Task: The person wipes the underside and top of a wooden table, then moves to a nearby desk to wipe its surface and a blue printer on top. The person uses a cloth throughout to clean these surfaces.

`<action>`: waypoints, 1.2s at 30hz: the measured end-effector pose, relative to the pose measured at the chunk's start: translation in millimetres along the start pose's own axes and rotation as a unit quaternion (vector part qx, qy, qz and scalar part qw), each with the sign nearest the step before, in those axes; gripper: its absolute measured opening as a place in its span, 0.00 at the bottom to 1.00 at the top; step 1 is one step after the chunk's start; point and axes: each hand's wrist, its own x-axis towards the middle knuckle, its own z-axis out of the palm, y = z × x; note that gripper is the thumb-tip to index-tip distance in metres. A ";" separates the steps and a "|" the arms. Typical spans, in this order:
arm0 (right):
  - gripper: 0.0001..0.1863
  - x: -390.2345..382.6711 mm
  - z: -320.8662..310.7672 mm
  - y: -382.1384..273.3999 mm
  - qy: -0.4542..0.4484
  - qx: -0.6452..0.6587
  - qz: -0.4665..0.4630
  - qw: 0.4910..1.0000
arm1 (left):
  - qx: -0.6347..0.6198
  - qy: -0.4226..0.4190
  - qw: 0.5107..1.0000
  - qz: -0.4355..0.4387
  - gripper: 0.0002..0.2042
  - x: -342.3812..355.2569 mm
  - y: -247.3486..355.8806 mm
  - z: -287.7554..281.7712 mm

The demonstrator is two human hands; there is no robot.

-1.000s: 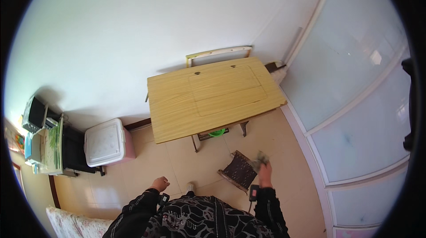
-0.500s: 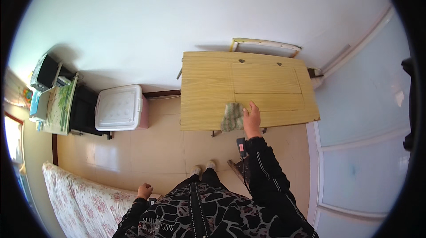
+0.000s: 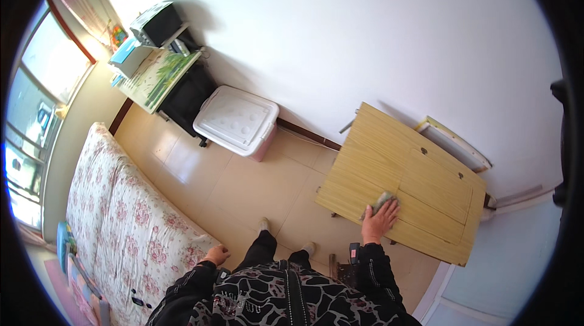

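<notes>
My right hand (image 3: 380, 221) lies on a crumpled grey-green cloth (image 3: 384, 199), pressing it on the front left part of a wood-grain table (image 3: 392, 143). The table has two small fittings and rectangular seams on its top. A small dark stool (image 3: 340, 270) is partly hidden below my body, near the table's front. My left hand (image 3: 216, 256) hangs low with curled fingers and nothing visible in it, beside the edge of a floral-covered bed (image 3: 121, 216).
A white-lidded pink bin (image 3: 236, 120) stands by the wall, beside a patterned desk (image 3: 149, 79) with a black box (image 3: 159, 24) above it. A window (image 3: 58, 58) is at left. A wooden frame (image 3: 453, 142) leans behind the table; frosted panels (image 3: 486, 283) are at right.
My view has swung left, bringing the window and bed further in. My right hand has brought the cloth from above the stool onto the tabletop and now lies over it.
</notes>
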 end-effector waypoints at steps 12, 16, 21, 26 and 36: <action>0.35 -35.8 33.4 -110.7 0.024 0.027 0.010 0.999 | -0.039 0.008 0.998 0.041 0.19 111.4 -83.2 -64.3; 0.32 -46.0 52.2 -166.8 0.013 0.102 -0.003 0.995 | -0.072 0.080 0.992 0.068 0.19 159.3 -110.4 -142.9; 0.24 -54.1 78.1 -305.0 -0.127 0.423 0.037 0.897 | -0.154 0.096 0.983 0.010 0.19 190.0 -162.6 -231.7; 0.23 -42.2 60.9 -450.6 -0.328 0.696 0.176 0.613 | -0.204 0.152 0.965 -0.059 0.18 193.0 -240.9 -242.0; 0.23 -30.4 135.2 -695.1 -0.306 0.520 -0.143 0.785 | -0.264 0.121 0.950 -0.115 0.17 133.0 -366.7 -117.7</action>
